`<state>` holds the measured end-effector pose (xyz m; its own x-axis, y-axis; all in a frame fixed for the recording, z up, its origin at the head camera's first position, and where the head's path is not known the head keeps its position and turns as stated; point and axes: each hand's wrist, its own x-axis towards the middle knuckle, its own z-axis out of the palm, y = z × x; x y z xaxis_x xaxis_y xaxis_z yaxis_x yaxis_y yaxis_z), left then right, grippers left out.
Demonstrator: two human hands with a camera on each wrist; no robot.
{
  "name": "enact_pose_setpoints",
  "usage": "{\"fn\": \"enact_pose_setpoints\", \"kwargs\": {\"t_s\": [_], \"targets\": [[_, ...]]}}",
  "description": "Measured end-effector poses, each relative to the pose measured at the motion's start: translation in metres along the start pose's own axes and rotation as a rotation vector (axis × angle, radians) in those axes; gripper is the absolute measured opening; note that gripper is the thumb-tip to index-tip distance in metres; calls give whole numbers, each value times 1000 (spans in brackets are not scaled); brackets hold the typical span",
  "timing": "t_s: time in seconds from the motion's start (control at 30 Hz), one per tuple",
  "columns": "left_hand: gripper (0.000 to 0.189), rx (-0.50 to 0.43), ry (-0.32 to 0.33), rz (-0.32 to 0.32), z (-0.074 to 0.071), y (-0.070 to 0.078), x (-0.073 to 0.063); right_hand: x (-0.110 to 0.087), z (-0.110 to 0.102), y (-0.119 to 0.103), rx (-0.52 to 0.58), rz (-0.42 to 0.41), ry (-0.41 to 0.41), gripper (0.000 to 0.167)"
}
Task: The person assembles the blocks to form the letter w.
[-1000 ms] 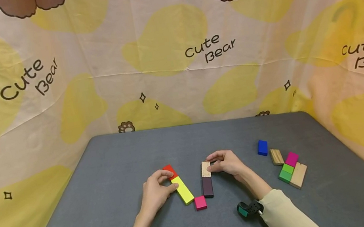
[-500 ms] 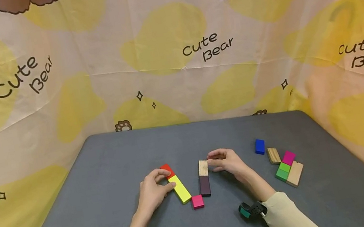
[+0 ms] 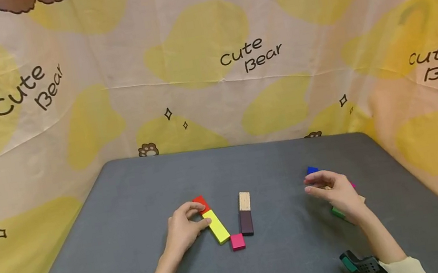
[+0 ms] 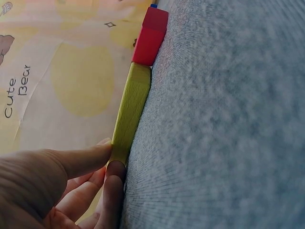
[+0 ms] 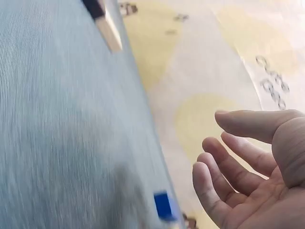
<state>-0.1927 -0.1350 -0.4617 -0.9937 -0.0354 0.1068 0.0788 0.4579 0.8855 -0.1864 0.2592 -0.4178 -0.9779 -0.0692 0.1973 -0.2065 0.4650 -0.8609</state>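
My left hand (image 3: 184, 227) has its fingertips on a red block (image 3: 201, 203) and its thumb at the side of a yellow block (image 3: 218, 226); these two lie end to end in a slanted row. A pink-red block (image 3: 238, 242) sits at the near end of that row. To its right, a pale wood block (image 3: 244, 201) and a dark purple block (image 3: 246, 223) form another row. My right hand (image 3: 337, 191), fingers loosely curved and holding nothing, is over the blocks on the right. It hides much of them.
Under and beside the right hand, parts of a blue block (image 3: 312, 169), a green block (image 3: 338, 213) and a wood block show. The grey table (image 3: 156, 176) reaches back to a patterned cloth (image 3: 206, 109).
My right hand has left the pale wood block and moved right, over the group of blocks there. The left hand stays at the red and yellow blocks.
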Motion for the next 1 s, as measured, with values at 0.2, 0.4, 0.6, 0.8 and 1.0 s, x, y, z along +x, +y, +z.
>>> {"fn": "enact_pose_setpoints", "kwargs": {"t_s": [0.2, 0.4, 0.6, 0.8, 1.0], "targets": [[34, 1, -2, 4, 0, 1, 0, -3, -27, 25, -75, -24, 38, 38], [34, -1, 1, 2, 0, 1, 0, -4, -45, 48, -182, -31, 67, 35], [34, 4, 5, -3, 0, 2, 0, -7, -63, 62, -171, -77, -28, 34], [34, -3, 1, -4, 1, 2, 0, -7, -76, 71, -84, -104, -168, 33], [34, 4, 3, 9, 1, 1, 1, -8, -79, 78, 13, -137, -263, 38]]}}
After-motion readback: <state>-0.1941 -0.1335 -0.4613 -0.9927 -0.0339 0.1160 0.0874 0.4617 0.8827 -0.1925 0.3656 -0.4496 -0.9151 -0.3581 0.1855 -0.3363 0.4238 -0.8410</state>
